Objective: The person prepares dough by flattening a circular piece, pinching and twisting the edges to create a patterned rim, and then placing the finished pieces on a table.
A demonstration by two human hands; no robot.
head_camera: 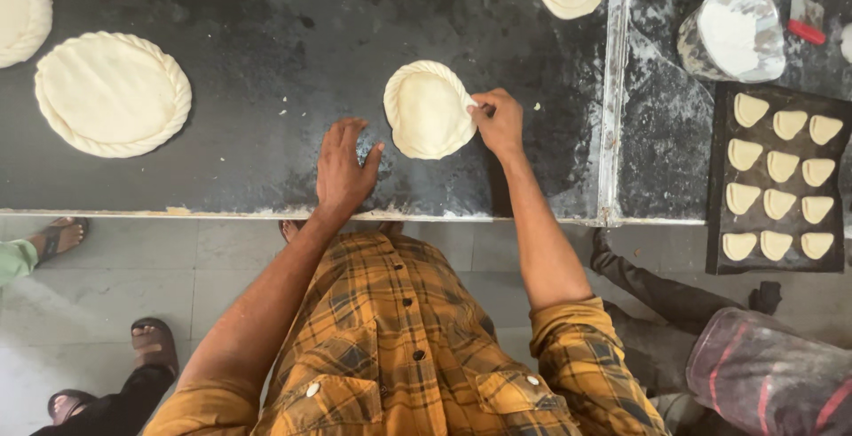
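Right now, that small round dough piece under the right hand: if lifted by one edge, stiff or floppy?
Likely floppy: the small dough round looks thin, soft and flat. Its braided rim, pinched by the right hand, would probably deform. The floured black counter suggests it slides rather than sticks.

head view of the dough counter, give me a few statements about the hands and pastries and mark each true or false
1. The right hand pinches the edge of the small round pastry. True.
2. The left hand holds a rolling pin. False: it rests flat on the dark counter, beside the pastry.
3. A larger round pastry with a braided rim lies to the left. True.
4. The dark tray on the right holds nothing. False: it carries rows of small folded dough pieces.
5. The flour container stands on the tray. False: it stands on the counter beyond it.
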